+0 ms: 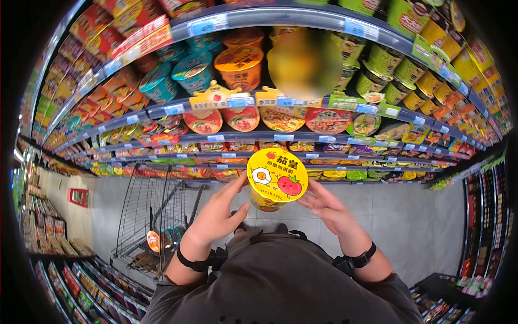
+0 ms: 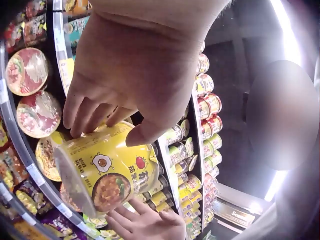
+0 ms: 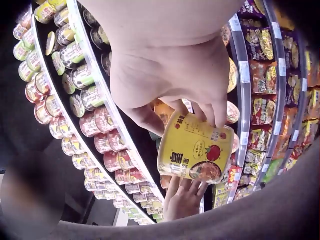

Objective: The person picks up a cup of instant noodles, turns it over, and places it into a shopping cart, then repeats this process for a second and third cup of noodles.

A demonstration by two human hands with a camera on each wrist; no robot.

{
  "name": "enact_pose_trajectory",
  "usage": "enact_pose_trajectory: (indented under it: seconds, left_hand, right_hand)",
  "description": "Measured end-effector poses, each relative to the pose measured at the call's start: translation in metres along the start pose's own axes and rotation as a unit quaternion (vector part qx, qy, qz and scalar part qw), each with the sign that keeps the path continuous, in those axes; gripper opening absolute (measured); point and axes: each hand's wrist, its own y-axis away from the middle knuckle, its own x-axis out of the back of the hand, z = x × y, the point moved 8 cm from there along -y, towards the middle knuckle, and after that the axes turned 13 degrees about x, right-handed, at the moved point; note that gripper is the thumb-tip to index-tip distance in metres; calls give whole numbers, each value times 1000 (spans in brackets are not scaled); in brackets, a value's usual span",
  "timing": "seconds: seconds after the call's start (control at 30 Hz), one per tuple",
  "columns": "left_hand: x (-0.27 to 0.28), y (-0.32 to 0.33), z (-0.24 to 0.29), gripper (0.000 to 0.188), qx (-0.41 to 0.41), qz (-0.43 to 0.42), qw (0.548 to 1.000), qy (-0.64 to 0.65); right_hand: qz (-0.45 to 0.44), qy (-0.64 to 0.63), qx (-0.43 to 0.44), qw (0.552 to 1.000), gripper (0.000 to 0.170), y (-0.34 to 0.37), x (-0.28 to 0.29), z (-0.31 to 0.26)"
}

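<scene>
A yellow instant noodle cup (image 1: 277, 175), its lid printed with a cartoon egg and tomato, is held lid up in front of my body. My left hand (image 1: 220, 211) holds it from the left side and my right hand (image 1: 332, 210) from the right, the fingers of both at its wall. The left wrist view shows the noodle cup (image 2: 107, 167) with my left hand (image 2: 132, 85) above it and the thumb over its side. In the right wrist view my right hand (image 3: 172, 75) spans the noodle cup (image 3: 197, 145) with thumb and fingers.
Shelves (image 1: 205, 105) of noodle cups, bowls and packets curve around in front. An orange noodle bowl (image 1: 239, 65) stands on the upper shelf beside teal ones. To my left is a wire shopping cart (image 1: 143, 216) with packaged cups inside. Grey floor tiles (image 1: 426, 216) stretch to the right.
</scene>
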Motion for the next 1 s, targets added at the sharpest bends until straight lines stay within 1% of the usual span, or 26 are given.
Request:
enact_pose_trajectory:
  seconds: [0.07, 0.13, 0.2, 0.23, 0.37, 0.43, 0.53, 0.57, 0.67, 0.7, 0.8, 0.83, 0.93, 1.0]
  left_hand:
    - [6, 18, -19, 72, 29, 0, 998, -46]
    - [20, 36, -22, 72, 40, 15, 998, -50]
    - [34, 59, -35, 71, 74, 21, 996, -45]
    - [44, 72, -39, 71, 76, 39, 995, -52]
    - [83, 132, -73, 72, 134, 95, 986, -31]
    - [99, 168, -97, 72, 233, 79, 969, -34]
    - [131, 225, -117, 73, 276, 121, 953, 19]
    - [139, 246, -128, 72, 264, 142, 954, 17]
    - [162, 307, -161, 71, 292, 186, 938, 39]
    - [167, 329, -173, 71, 322, 195, 925, 50]
    - [179, 386, -212, 71, 352, 231, 905, 54]
    - [186, 402, -217, 72, 335, 254, 906, 40]
    - [203, 448, -238, 72, 335, 296, 892, 67]
    - [213, 475, -253, 72, 359, 302, 879, 81]
  right_hand:
    - [-12, -5, -34, 999, 86, -2, -7, 15]
    - [-49, 11, -79, 996, 86, -8, -22, 34]
    - [-80, 9, -107, 991, 86, -16, -37, 54]
    - [-97, 10, -123, 988, 86, -20, -46, 66]
    - [-179, 21, -176, 968, 85, -43, -101, 111]
    - [-232, 34, -214, 948, 84, -51, -128, 143]
    - [-274, 34, -267, 923, 84, -61, -177, 189]
    - [-286, 41, -283, 914, 83, -63, -194, 204]
    - [-341, 57, -323, 881, 83, -69, -251, 245]
    - [-352, 56, -335, 872, 83, -70, -269, 257]
    - [-382, 77, -377, 840, 80, -69, -321, 298]
    - [-403, 76, -384, 827, 80, -69, -340, 311]
    - [-437, 85, -406, 798, 79, -69, -383, 351]
    - [-453, 94, -419, 782, 79, -70, -409, 374]
